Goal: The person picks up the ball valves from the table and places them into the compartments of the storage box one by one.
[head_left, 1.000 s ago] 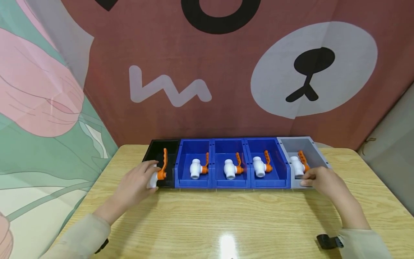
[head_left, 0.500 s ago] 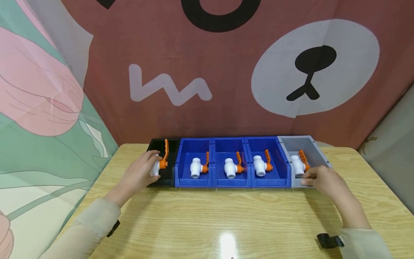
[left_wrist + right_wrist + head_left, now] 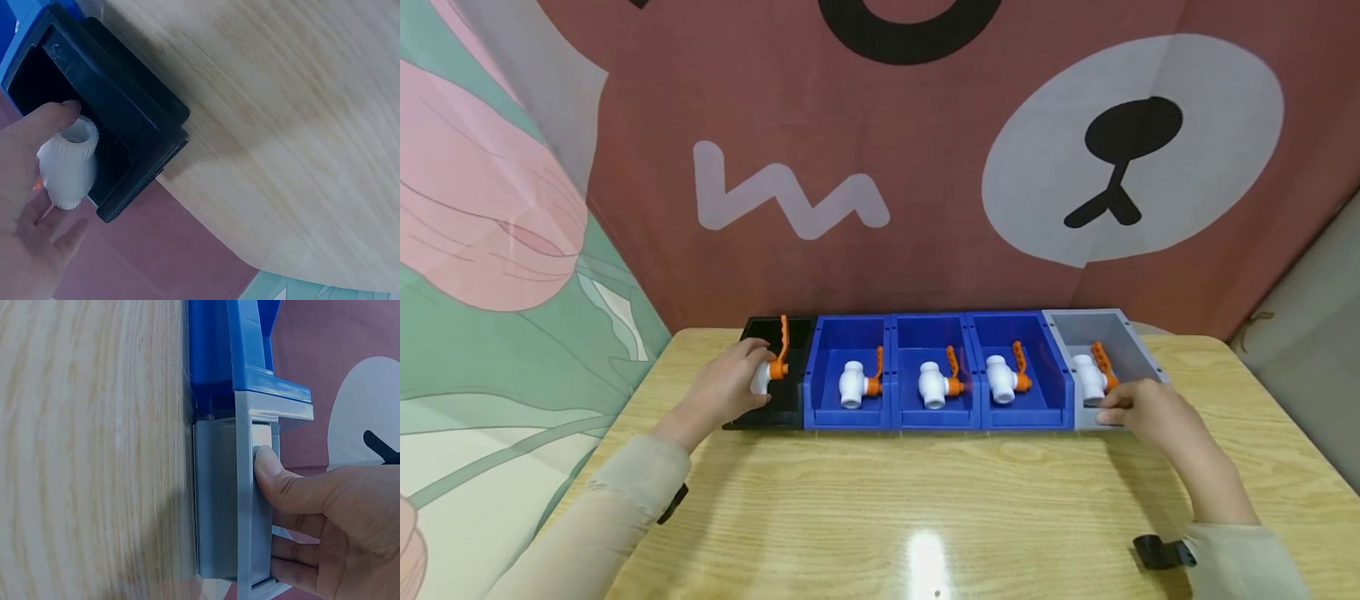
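Note:
A white ball valve with an orange lever handle is gripped in my left hand, at the black bin on the left end of the row. Its ribbed open end faces the left wrist camera. My right hand reaches over the front of the grey bin, with thumb and fingers curled at the near end of another white ball valve. In the right wrist view the thumb lies beside a small white patch; the rest of that valve is hidden.
Three blue bins stand between the black and grey ones, each with a white ball valve lying in it. The row sits along the back of the wooden table, before a printed cloth.
My left hand has moved forward and slightly right with the ball valve, farther over the black bin. My right hand stays in place at the grey bin.

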A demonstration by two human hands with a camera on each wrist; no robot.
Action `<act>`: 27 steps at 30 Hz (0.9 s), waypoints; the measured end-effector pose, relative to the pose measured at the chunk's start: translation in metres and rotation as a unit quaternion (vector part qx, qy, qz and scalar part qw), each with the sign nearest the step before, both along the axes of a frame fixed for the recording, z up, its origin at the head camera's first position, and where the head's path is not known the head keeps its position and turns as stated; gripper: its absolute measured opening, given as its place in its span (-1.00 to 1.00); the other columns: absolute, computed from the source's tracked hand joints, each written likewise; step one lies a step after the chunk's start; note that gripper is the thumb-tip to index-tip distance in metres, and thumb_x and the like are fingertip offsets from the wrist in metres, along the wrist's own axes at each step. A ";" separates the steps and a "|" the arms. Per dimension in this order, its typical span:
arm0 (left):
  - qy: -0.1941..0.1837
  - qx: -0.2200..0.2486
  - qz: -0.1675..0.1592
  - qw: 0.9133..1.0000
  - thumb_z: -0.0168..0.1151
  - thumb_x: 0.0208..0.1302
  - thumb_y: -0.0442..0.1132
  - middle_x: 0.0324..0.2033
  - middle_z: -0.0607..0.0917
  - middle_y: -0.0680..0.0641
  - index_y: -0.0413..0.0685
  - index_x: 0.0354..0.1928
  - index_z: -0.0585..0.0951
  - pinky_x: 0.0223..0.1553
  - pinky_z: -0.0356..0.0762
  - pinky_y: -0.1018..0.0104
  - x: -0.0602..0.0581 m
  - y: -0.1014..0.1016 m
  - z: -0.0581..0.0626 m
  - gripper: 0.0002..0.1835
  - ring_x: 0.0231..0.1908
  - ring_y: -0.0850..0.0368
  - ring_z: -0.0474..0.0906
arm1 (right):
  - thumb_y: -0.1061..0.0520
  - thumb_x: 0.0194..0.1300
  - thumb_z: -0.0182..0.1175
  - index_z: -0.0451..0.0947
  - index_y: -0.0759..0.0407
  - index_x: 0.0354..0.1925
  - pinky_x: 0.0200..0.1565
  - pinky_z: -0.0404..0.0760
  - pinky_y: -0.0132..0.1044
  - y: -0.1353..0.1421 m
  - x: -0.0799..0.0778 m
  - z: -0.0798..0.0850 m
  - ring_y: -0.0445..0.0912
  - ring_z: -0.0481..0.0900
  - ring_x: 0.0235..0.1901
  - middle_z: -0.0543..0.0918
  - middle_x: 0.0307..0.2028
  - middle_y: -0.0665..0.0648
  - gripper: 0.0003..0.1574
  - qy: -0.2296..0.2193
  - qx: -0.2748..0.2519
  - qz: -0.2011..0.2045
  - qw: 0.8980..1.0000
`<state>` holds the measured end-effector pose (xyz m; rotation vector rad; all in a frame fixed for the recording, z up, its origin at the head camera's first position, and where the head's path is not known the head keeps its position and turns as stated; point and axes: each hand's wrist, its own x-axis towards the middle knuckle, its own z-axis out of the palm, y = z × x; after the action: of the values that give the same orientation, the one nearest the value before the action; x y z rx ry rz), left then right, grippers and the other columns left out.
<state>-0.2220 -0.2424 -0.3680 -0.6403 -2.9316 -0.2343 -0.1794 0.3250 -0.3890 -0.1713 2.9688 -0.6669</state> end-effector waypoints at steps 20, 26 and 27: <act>-0.098 -0.034 0.019 0.994 0.60 -0.03 -0.17 0.11 0.56 -0.23 -0.22 0.11 0.62 0.01 0.58 -0.09 -0.023 0.014 -0.007 -0.37 0.02 -0.17 0.53 | 0.10 0.22 0.39 0.69 0.24 -0.32 -0.27 0.57 0.10 0.000 -0.001 0.000 0.08 0.61 -0.32 0.70 -0.37 0.12 -0.81 -0.003 0.004 -0.006 1.000; -0.118 -0.037 0.021 0.992 0.60 -0.02 -0.18 0.10 0.57 -0.23 -0.20 0.11 0.63 0.03 0.57 -0.07 -0.027 0.017 -0.007 -0.39 0.01 -0.17 0.53 | 0.11 0.21 0.40 0.69 0.22 -0.35 -0.27 0.57 0.10 0.000 0.000 -0.001 0.07 0.61 -0.32 0.70 -0.38 0.11 -0.82 0.007 0.003 -0.004 1.000; -0.118 -0.037 0.021 0.992 0.60 -0.02 -0.17 0.10 0.57 -0.23 -0.20 0.10 0.63 0.03 0.57 -0.07 -0.027 0.018 -0.007 -0.39 0.01 -0.17 0.54 | 0.11 0.21 0.40 0.69 0.22 -0.35 -0.27 0.57 0.10 0.000 0.000 -0.001 0.07 0.61 -0.32 0.70 -0.38 0.10 -0.82 0.008 0.002 -0.004 1.000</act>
<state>-0.2493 -0.2247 -0.3749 -0.5986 -3.1916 -0.2103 -0.1799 0.3248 -0.3898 -0.1648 2.9867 -0.6626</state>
